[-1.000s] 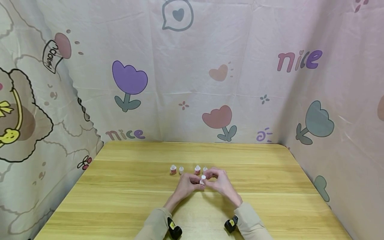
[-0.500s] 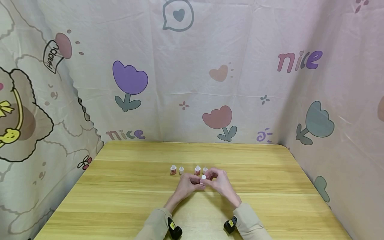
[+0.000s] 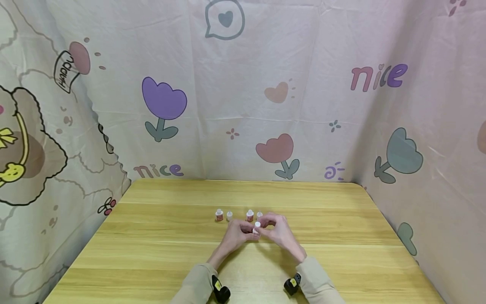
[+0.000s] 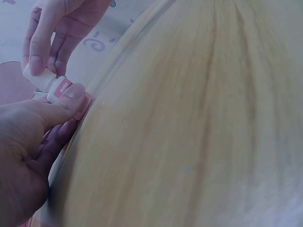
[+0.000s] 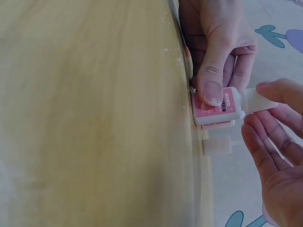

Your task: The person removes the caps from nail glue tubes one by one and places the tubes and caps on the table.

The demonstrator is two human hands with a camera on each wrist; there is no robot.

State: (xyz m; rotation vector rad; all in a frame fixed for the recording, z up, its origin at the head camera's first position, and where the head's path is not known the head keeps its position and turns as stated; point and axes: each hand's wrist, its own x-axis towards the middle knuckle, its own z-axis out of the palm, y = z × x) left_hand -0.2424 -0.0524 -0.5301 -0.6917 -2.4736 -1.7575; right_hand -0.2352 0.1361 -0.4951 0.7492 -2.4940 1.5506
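Observation:
Between my two hands a small white bottle with a pink label (image 5: 215, 109) stands upright on the wooden table. My left hand (image 3: 236, 234) grips its body, the thumb lying across the label in the right wrist view. At the bottle's neck, my right hand (image 3: 280, 231) pinches the white cap (image 5: 258, 100) between thumb and fingers. Whether the cap is threaded tight I cannot tell. Just behind my hands are another pink-labelled bottle (image 3: 249, 215) and a small white cap (image 3: 260, 214) with a thin stem, partly hidden by the right fingers.
Farther left, a third labelled bottle (image 3: 219, 215) stands beside another white cap (image 3: 229, 215). The wooden table (image 3: 152, 236) reaches back to a patterned cloth (image 3: 228, 84), which also hangs at both sides.
Hardly anything differs: both hands stay at the same bottle, and the right wrist shifts only slightly. The other bottles and caps have not moved.

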